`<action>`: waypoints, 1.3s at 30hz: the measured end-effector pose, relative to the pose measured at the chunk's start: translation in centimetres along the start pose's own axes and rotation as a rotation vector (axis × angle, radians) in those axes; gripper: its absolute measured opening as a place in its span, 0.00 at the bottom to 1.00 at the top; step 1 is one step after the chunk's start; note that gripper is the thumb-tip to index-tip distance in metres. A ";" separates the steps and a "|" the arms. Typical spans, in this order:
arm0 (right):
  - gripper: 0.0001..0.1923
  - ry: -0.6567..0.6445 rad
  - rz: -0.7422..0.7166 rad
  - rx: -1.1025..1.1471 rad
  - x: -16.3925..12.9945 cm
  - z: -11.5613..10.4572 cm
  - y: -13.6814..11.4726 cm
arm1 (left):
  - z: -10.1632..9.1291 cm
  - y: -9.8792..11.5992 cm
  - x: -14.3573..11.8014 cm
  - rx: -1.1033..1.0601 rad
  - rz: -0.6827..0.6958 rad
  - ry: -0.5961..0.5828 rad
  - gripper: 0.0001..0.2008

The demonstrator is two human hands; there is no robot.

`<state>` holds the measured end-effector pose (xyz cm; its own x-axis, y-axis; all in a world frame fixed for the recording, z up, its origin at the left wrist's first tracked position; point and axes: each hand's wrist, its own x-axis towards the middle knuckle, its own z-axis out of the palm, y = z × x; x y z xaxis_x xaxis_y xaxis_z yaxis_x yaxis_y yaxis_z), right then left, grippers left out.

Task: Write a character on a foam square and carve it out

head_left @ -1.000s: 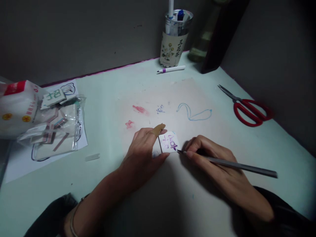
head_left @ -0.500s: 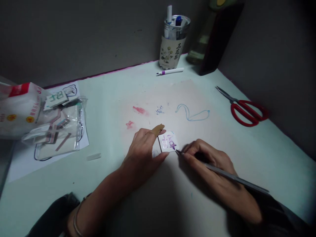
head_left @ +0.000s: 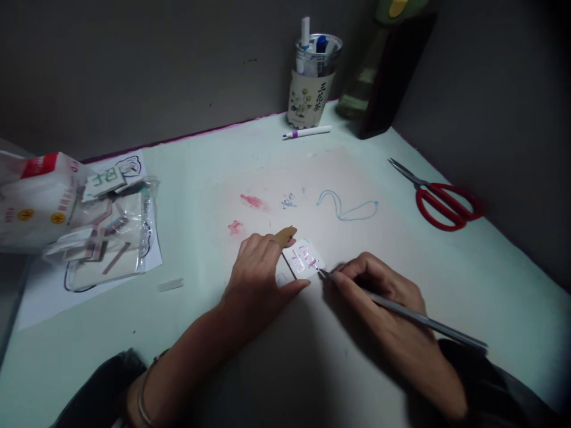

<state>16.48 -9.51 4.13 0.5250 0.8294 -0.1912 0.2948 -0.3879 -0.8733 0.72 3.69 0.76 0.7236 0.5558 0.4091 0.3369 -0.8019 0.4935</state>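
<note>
Purple-marked paper tile [head_left: 304, 260] lies on the table [head_left: 200, 178], pinned at its left edge by the left hand [head_left: 259, 279]. Right hand [head_left: 379, 291] has its grip closed on a grey stylus [head_left: 401, 312], tip at the tile's right edge. Judged: tracing step; next stroke calls for a steady tile.

The scene is dim and low in contrast, with a muted grey-green cast. The brightest patch falls on the pale green tabletop [head_left: 446, 261] at centre and right; the grey wall [head_left: 134, 65] behind is dull. Corners darken strongly, most at the upper right and along the bottom. Soft shadows spread toward the viewer beneath both forearms. Wide-angle distortion bows the table's far edge. Detail is soft and grainy throughout, with no glare.
</note>
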 end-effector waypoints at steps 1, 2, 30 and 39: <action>0.13 0.006 -0.001 0.003 0.0 0.0 0.0 | 0.0 0.0 0.0 0.010 0.009 0.005 0.33; 0.13 0.011 -0.004 0.007 0.0 0.1 -0.1 | 0.1 0.0 0.0 0.018 0.017 0.009 0.33; 0.09 -0.138 -0.159 -0.096 1.0 -1.3 -0.3 | 0.0 0.0 -0.2 -0.019 -0.045 -0.026 0.34; 0.10 -0.146 -0.049 -0.031 1.3 -1.3 -0.6 | -0.1 0.1 -0.1 -0.026 -0.060 -0.037 0.36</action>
<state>17.99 -8.75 4.95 0.3882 0.8965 -0.2136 0.3429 -0.3557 -0.8695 0.64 3.56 0.81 0.7247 0.5939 0.3495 0.3651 -0.7610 0.5362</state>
